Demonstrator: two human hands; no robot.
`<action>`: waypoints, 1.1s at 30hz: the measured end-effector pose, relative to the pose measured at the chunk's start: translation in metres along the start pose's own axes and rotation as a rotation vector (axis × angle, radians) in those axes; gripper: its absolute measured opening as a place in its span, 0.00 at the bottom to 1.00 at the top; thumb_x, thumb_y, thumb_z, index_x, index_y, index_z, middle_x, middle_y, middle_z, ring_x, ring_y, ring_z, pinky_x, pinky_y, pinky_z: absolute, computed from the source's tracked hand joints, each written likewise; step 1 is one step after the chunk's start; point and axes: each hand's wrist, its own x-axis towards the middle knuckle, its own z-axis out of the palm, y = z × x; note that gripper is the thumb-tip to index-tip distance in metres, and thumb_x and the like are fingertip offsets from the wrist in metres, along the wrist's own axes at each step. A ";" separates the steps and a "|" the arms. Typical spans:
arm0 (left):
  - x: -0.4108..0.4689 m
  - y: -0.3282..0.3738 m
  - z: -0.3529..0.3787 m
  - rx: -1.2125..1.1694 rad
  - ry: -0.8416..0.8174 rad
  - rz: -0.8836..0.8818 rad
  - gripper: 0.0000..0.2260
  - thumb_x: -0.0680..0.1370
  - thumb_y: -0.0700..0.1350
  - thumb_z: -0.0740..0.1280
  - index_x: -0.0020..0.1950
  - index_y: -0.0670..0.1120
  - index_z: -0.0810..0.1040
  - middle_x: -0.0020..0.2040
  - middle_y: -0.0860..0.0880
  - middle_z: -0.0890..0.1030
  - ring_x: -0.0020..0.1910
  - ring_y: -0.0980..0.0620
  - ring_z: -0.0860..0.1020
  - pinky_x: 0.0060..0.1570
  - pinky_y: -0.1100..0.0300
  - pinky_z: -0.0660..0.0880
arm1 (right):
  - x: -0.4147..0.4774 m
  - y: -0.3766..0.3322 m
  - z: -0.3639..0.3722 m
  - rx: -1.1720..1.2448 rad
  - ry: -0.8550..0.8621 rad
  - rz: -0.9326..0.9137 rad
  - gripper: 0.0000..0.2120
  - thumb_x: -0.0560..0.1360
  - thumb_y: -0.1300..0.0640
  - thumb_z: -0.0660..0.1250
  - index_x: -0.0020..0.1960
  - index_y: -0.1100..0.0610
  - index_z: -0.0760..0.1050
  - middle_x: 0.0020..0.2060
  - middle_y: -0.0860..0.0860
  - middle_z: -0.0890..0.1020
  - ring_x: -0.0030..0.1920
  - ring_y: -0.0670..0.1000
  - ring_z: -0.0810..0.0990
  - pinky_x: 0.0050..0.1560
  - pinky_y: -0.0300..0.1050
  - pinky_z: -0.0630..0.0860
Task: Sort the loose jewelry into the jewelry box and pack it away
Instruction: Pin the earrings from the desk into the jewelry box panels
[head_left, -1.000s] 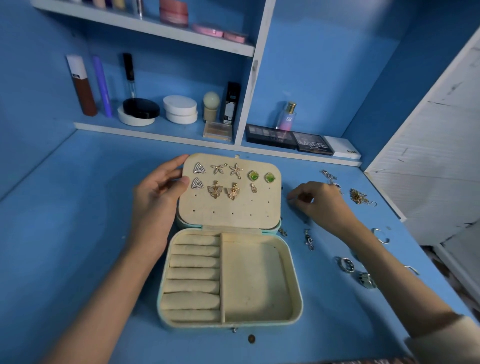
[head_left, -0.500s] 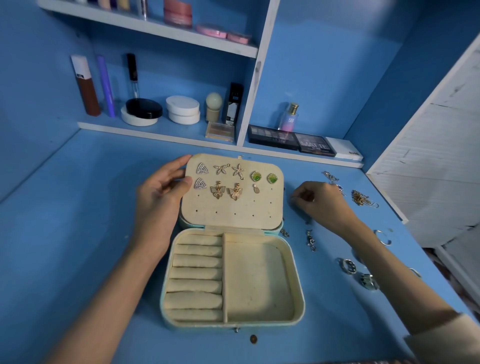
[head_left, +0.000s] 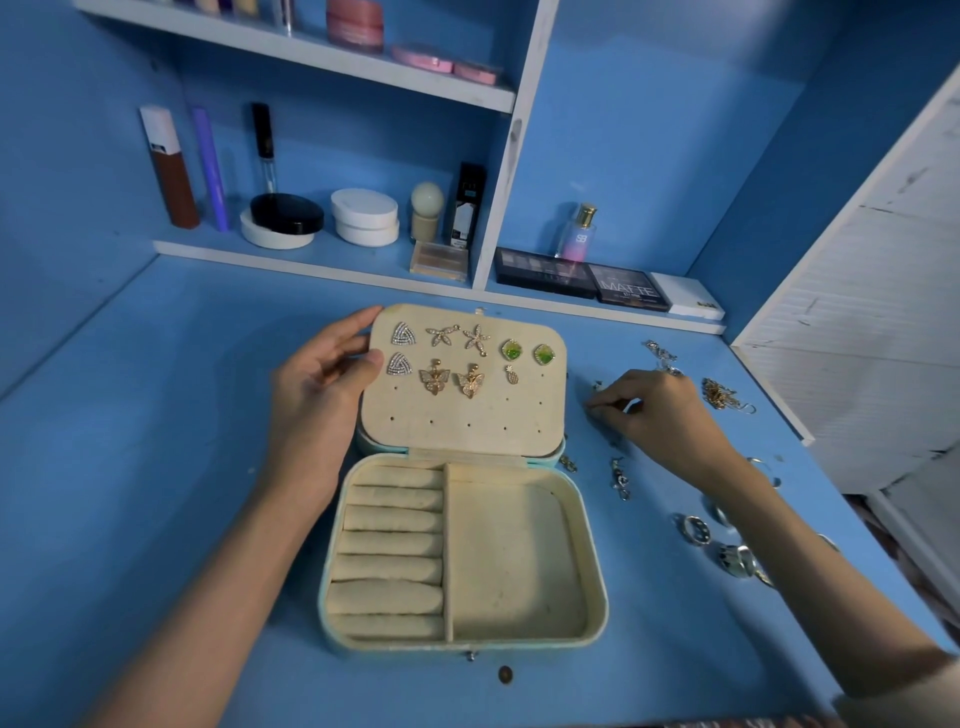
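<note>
9 earrings (head_left: 435, 378): pinned in 2 rows on the inside of the lid (head_left: 467, 415).
Jewelry box (head_left: 597, 571): open on the blue surface (head_left: 156, 467) between the forearms, with the lid lying back behind the base.
Left hand (head_left: 322, 395): grasping the lid's left edge, thumb on top and fingers behind.
Right hand (head_left: 660, 410): fingertips pinched together at the surface just right of the lid; cannot tell whether they hold a piece.
Loose jewelry: silver rings (head_left: 696, 530), a gold chain (head_left: 719, 392) and a silver charm (head_left: 620, 478) lie on the surface right of the box.
</note>
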 end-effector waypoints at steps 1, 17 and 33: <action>0.000 0.000 0.000 0.000 -0.002 -0.001 0.18 0.76 0.29 0.62 0.56 0.51 0.78 0.45 0.51 0.82 0.42 0.63 0.80 0.42 0.71 0.74 | 0.000 0.000 0.000 -0.003 -0.001 0.002 0.05 0.72 0.64 0.70 0.45 0.58 0.84 0.41 0.52 0.83 0.36 0.43 0.77 0.41 0.24 0.69; -0.001 0.002 0.001 -0.009 -0.001 -0.009 0.18 0.76 0.29 0.62 0.57 0.49 0.77 0.45 0.52 0.81 0.41 0.65 0.80 0.40 0.72 0.74 | 0.016 0.000 0.004 -0.048 -0.031 0.064 0.08 0.73 0.66 0.66 0.47 0.58 0.83 0.44 0.53 0.82 0.40 0.47 0.75 0.41 0.28 0.67; 0.000 0.001 0.000 -0.010 -0.003 -0.022 0.18 0.76 0.30 0.62 0.56 0.51 0.78 0.46 0.51 0.82 0.42 0.63 0.80 0.41 0.71 0.75 | 0.035 -0.010 0.013 -0.183 0.009 0.120 0.06 0.75 0.56 0.68 0.47 0.56 0.81 0.40 0.50 0.75 0.43 0.53 0.75 0.41 0.44 0.69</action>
